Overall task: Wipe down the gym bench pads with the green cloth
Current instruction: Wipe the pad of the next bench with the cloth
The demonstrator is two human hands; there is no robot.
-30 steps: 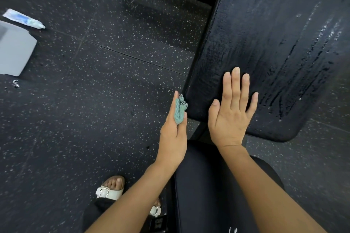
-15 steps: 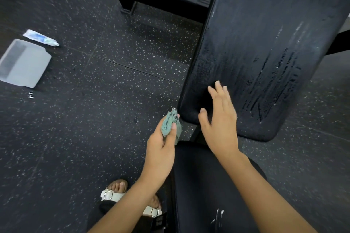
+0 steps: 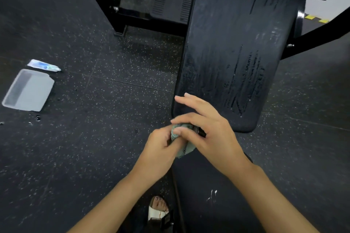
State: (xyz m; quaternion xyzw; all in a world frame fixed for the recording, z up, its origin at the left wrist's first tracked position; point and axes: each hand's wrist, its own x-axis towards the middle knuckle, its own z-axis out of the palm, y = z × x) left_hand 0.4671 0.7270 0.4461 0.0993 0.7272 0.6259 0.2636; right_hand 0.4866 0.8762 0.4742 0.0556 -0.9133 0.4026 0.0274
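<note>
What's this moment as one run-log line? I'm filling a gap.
stage: regripping | green cloth: bunched between both hands | left hand: on cloth | right hand: on cloth | back pad: untouched

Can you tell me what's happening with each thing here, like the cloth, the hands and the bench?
Bunched green cloth: held between both hands, off the pad.
Left hand: gripping the cloth.
Right hand: fingers closing over the cloth.
Long black bench pad: streaked with wet marks.
Grey plastic tray: flat on the floor.
Small white and blue tube: lying beside the tray.
</note>
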